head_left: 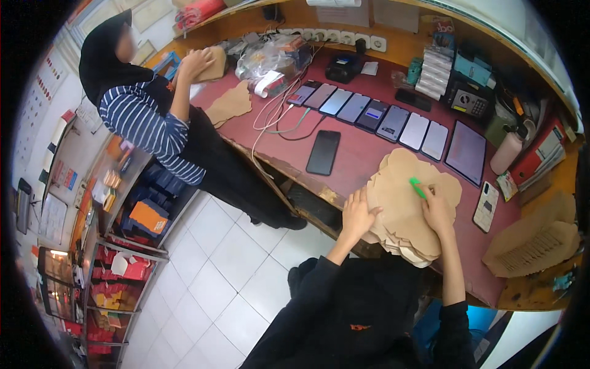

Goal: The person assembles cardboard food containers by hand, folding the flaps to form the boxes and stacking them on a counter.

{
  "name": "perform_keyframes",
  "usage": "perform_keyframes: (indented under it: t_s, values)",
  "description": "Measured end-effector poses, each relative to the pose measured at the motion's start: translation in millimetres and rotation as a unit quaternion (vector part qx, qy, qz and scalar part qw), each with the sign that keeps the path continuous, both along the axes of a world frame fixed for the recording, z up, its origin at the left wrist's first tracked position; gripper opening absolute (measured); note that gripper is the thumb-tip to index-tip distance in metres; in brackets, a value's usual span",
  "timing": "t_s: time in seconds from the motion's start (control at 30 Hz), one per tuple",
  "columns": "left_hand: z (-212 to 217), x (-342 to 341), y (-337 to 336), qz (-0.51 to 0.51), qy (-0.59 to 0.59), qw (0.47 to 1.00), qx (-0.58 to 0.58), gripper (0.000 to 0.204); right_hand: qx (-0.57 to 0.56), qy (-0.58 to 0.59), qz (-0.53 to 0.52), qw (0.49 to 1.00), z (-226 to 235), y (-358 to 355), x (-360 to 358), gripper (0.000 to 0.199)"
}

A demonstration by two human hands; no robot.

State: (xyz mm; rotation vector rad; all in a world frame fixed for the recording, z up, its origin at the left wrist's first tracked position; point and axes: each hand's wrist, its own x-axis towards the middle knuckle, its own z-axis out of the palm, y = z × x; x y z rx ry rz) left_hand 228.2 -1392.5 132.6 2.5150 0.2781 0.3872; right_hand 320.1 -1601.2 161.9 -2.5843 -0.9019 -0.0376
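Observation:
A stack of brown cardboard cut-outs (399, 212) with wavy edges lies at the front edge of the red-topped table, in front of me. My left hand (359, 215) rests on the stack's left side, fingers stretched out and holding nothing. Over its right half, my right hand (437, 212) is closed on a short bright green tool (416, 186), its tip pointing away from me. Whether that tool is a pen or a cutter I cannot make out. A dark phone (323, 152) lies left of the stack.
Several phones (389, 123) form a row behind the stack, with a tablet (466, 154) at its right end. Nested brown cardboard trays (531, 243) stand at the right. White cables (267, 117) cross the table. At left, a person in striped sleeves (144, 126) handles a brown box (212, 64).

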Motion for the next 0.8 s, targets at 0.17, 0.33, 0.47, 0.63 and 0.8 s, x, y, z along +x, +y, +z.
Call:
perform_keyframes:
  t_s: [0.17,0.33,0.47,0.63,0.8]
  values:
    - [-1,-9,-2,0.030,-0.034,0.999,0.010,0.066,0.133,-0.044,-0.139,0.980,10,-35,-28,0.042]
    - [16,-12,-12,0.045,-0.120,0.992,0.013,0.055,0.159,-0.079,-0.279,0.944,-12,-90,-68,0.039]
    - [21,-11,-9,0.057,-0.142,0.986,-0.071,0.050,0.071,0.017,-0.341,0.937,-32,-96,-86,0.044]
    - [32,-17,5,-0.021,-0.246,0.901,-0.358,0.045,0.097,-0.089,-0.265,0.955,-2,-83,-103,0.064]
    - [54,-27,-14,-0.085,-0.118,0.856,-0.496,0.048,0.366,-0.186,-0.052,0.911,33,-60,-119,0.068]
